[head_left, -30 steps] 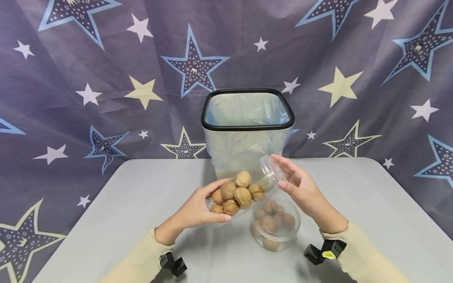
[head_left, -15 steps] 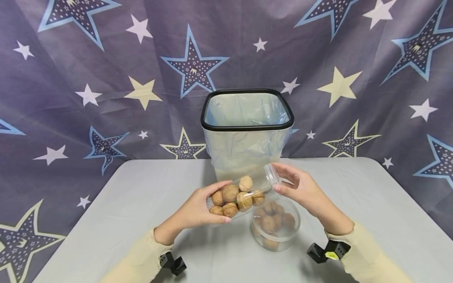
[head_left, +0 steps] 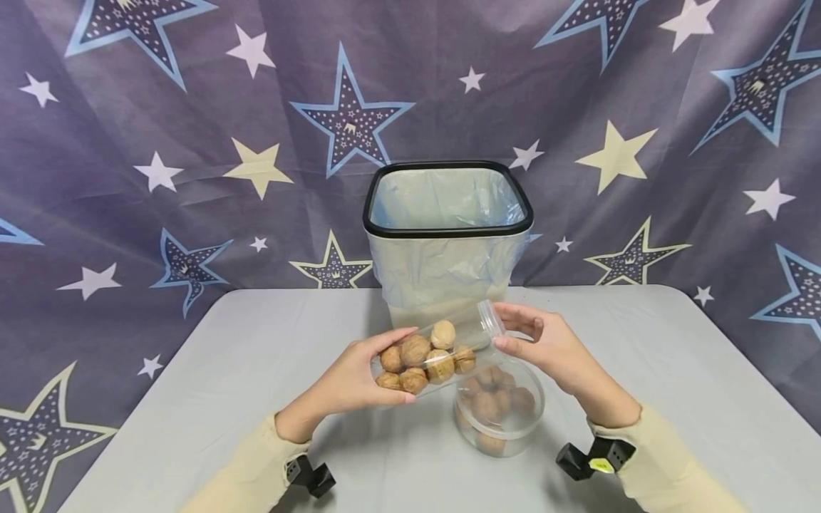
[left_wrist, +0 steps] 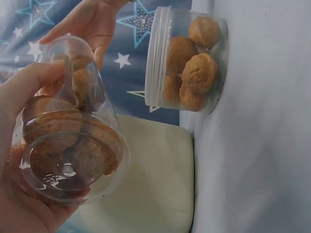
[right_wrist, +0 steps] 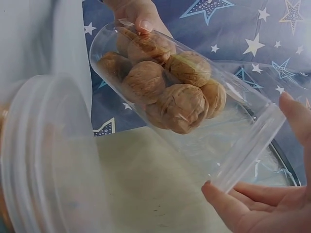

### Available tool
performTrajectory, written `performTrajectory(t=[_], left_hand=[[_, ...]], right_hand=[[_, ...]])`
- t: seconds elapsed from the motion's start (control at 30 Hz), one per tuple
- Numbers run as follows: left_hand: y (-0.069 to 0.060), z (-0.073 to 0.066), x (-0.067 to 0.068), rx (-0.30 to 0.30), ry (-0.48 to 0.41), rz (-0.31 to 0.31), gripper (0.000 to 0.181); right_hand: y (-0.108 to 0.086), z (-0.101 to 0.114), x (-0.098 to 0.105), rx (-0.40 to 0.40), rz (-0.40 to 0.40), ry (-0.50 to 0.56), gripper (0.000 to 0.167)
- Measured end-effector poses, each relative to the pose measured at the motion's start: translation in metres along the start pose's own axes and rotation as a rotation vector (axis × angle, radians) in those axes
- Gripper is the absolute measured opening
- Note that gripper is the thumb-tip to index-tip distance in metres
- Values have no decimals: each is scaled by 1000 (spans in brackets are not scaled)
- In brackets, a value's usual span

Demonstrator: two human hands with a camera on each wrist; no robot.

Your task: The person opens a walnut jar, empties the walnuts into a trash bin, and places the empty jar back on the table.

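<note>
A clear cylindrical jar (head_left: pixel 473 329) with several walnuts (head_left: pixel 440 365) inside is held tilted above the table, its mouth end higher and to the right. My left hand (head_left: pixel 359 374) grips the jar round its base end. At the other end, my right hand (head_left: pixel 545 349) holds the clear lid (head_left: pixel 490 318) at the mouth between thumb and fingers. In the right wrist view the lid (right_wrist: pixel 250 145) sits across the jar's end, with walnuts (right_wrist: pixel 182 108) gathered toward the base. The left wrist view shows the jar's round bottom (left_wrist: pixel 73 167) close up.
A second, wider round jar (head_left: pixel 500 443) holding several walnuts stands on the grey table (head_left: pixel 256 342), just below the held jar. Behind stands a pale bin (head_left: pixel 442 263) with a black rim and plastic liner. A star-patterned cloth (head_left: pixel 212 121) hangs at the back.
The held jar has tipped to a flatter angle, its lid end dropping. My right hand has moved down slightly with the lid. The left hand has barely moved.
</note>
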State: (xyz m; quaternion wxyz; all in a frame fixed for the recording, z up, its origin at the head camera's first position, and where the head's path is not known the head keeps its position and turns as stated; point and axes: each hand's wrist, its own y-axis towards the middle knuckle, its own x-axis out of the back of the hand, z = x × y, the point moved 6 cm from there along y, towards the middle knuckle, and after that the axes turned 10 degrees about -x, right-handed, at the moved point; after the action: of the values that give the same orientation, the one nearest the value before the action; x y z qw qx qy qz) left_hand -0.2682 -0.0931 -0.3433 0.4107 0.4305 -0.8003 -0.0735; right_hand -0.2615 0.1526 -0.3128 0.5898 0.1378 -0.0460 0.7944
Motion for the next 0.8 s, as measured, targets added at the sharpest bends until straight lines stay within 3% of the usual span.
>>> performTrajectory(t=[0.57, 0.8], left_hand=[[-1, 0, 6, 9, 33, 33, 83], [-1, 0, 7, 5, 59, 19, 84]], right_hand=[[1, -7, -5, 14, -2, 51, 54], [2, -7, -6, 39, 10, 67, 55]])
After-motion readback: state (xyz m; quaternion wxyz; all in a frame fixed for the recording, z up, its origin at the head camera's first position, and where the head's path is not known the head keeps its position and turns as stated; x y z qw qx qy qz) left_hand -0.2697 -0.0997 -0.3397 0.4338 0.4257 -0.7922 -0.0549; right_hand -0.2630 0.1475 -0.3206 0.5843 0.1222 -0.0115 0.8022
